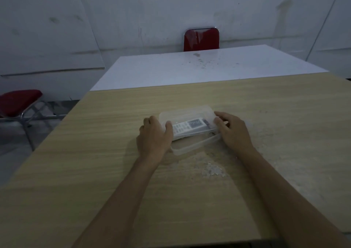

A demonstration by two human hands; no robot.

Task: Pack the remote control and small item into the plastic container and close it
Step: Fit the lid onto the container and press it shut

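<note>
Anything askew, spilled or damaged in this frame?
Yes. The clear lid sits skewed over the container, leaving its near side uncovered, with the remote inside. Pale flecks lie scattered on the wooden table just nearer the camera.

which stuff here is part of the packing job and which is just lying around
Part of the job:
- plastic container
- its clear lid, held by left hand and right hand
- remote control inside

Just there:
- red chair
- red seat
- white table
- crumbs
</note>
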